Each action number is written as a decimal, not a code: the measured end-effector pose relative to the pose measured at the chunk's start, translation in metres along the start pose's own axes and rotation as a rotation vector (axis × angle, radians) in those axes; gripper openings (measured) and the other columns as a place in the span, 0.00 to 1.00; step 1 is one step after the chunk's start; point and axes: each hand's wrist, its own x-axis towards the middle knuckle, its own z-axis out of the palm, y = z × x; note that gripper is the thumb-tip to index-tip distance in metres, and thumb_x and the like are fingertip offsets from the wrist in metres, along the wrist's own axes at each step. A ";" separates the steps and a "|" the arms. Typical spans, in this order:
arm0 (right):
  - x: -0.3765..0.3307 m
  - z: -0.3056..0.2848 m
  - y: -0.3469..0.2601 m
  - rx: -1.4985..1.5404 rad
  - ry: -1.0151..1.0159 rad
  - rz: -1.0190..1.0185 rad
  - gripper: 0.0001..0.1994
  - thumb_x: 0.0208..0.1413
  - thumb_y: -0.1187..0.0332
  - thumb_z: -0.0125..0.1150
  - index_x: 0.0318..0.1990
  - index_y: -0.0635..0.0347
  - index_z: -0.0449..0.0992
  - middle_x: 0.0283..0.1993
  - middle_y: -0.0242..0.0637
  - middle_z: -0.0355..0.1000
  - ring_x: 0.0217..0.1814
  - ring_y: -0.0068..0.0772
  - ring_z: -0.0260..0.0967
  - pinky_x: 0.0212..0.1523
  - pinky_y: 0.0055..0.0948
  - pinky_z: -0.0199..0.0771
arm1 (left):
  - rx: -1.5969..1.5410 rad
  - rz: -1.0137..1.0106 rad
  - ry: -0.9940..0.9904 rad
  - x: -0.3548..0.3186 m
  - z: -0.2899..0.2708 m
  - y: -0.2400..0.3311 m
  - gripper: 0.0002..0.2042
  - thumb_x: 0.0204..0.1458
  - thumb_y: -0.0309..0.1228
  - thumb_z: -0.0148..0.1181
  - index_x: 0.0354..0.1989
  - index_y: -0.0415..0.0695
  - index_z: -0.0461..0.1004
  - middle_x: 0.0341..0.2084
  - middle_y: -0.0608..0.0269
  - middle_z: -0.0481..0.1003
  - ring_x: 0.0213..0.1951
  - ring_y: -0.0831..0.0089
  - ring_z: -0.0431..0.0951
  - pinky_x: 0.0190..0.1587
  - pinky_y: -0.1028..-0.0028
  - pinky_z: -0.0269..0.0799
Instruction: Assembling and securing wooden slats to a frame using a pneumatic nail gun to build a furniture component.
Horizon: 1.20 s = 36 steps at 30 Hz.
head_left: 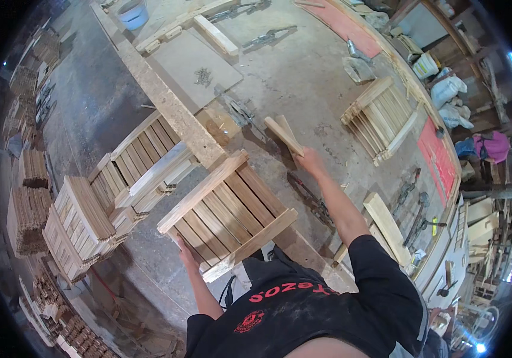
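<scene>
Slatted wooden panel (226, 212) sits tilted at the near edge of the workbench (303, 77), two long rails top and bottom with short slats side by side between them, partly overhanging the bench edge toward the person. Left hand (185, 252) grips the panel's lower-left corner, fingers wrapped under the bottom rail, thumb side on top. Right hand (311, 160) is up and to the right of the panel, clear of it, closed around the end of a short wooden block (284, 135) held above the bench surface; the block angles up and away from the panel's top rail. Pliers-type hand tool (309, 197) lies on the bench just right of the panel, under the right forearm. Bench surface is grey, dusty, worn; a long particle-board strip (166, 98) runs along its left edge. On it: a second finished slatted panel (381, 116) well off to the right, a flat square board (193, 65) with a small heap of nails (203, 76), loose timber offcuts (215, 34), more hand tools near the far side. Left of the bench, lower down, another panel (142, 152) leans by stacks of finished panels (82, 224) and bundles of cut slats (29, 209). Pale bucket (131, 13) at the top. Right side: cluttered shelves, bags, scrap timber.
</scene>
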 end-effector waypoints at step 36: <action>-0.027 0.040 -0.044 -0.102 0.214 0.323 0.27 0.57 0.48 0.56 0.50 0.65 0.70 0.50 0.49 0.70 0.52 0.52 0.70 0.54 0.51 0.65 | 0.193 0.019 0.169 -0.011 0.014 0.018 0.51 0.50 0.65 0.57 0.61 0.21 0.58 0.57 0.41 0.67 0.55 0.53 0.72 0.57 0.58 0.70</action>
